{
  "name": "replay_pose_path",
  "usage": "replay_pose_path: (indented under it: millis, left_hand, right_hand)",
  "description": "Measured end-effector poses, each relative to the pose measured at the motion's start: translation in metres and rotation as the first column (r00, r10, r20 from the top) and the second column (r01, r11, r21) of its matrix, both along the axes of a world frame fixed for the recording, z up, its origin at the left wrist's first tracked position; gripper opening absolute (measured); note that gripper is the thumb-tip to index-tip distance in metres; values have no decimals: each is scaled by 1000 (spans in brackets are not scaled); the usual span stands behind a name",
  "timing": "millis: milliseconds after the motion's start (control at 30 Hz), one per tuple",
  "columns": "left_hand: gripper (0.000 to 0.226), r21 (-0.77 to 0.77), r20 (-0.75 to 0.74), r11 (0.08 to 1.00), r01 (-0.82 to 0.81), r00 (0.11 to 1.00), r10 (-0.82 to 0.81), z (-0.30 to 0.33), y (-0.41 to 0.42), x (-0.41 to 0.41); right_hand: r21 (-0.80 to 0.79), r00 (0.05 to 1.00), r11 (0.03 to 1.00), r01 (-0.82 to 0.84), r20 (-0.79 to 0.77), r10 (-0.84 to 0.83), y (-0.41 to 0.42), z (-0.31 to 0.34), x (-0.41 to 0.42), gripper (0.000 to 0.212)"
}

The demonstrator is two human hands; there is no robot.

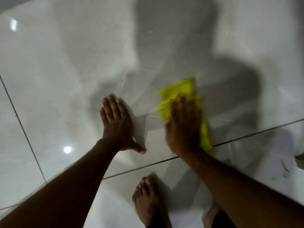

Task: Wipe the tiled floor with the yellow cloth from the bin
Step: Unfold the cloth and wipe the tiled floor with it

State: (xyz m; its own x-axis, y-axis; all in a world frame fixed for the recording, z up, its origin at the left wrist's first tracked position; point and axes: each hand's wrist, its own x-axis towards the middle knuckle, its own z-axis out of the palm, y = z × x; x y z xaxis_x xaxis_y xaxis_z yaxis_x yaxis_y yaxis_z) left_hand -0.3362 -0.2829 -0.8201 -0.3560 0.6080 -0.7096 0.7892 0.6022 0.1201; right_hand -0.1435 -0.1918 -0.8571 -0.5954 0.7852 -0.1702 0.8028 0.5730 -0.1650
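A folded yellow cloth (pixel 180 91) lies flat on the glossy pale tiled floor (pixel 65 79). My right hand (pixel 184 124) presses down on it with fingers spread, covering its middle; yellow shows beyond the fingertips and along the hand's right side. The hand is motion-blurred. My left hand (pixel 116 125) rests flat on the bare tile to the left of the cloth, palm down, fingers together, holding nothing.
My bare foot (pixel 148 199) stands on the tile below the hands. Dark grout lines (pixel 246 136) cross the floor diagonally. A grey object edge (pixel 300 160) pokes in at the right. My shadow darkens the floor ahead.
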Motion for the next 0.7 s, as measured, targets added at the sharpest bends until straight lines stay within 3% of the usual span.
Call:
replay_pose_path:
  millis: [67,133,200,233,267,333,367,433,500,567,600,667,700]
  left_hand:
    - [189,48,-6,999,15,1000,-14,-2,-4,0]
    - [186,60,-1,997,41,999,-41,-2,-11,-2]
    - [185,66,-11,996,52,999,-51,-3,-16,-7]
    - [185,70,-5,996,51,999,-51,-4,-16,-6]
    - [185,67,7,997,42,999,-43,-5,-16,-5]
    - [186,55,13,998,30,999,-31,-3,-14,-3]
    - [186,49,9,998,33,999,-33,-1,-13,-3]
    - [186,49,7,998,41,999,-41,1,-11,-2]
    - [186,47,6,998,36,999,-36,2,-10,-2]
    - [186,51,3,998,36,999,-36,1,-10,-2]
    - [186,50,1,998,38,999,-38,0,-10,-3]
    - [185,51,3,998,40,999,-40,-2,-12,-4]
    - [185,62,4,997,40,999,-40,-3,-13,-4]
  right_hand:
    - [-30,935,936,-351,-60,349,-18,0,2,65]
    - [21,719,722,-691,-79,690,12,-3,18,61]
    - [138,501,502,-854,-41,864,75,-11,34,53]
    - [181,511,502,-845,2,859,111,-15,44,51]
    - [201,615,596,-777,42,788,144,-17,54,52]
    - [173,885,868,-465,97,455,181,-14,73,58]
    - [164,968,956,-244,105,229,178,-10,77,60]
    - [150,986,981,125,92,-140,142,-5,67,60]
    - [91,943,943,321,67,-327,88,0,42,60]
    - [36,950,950,310,20,-311,30,-1,15,61]
    - [5,977,977,211,-6,-211,2,-1,4,62]
    - [-59,987,987,-148,-68,144,-39,1,-8,67]
    - [-64,934,934,-351,-103,343,-44,-1,-5,68]
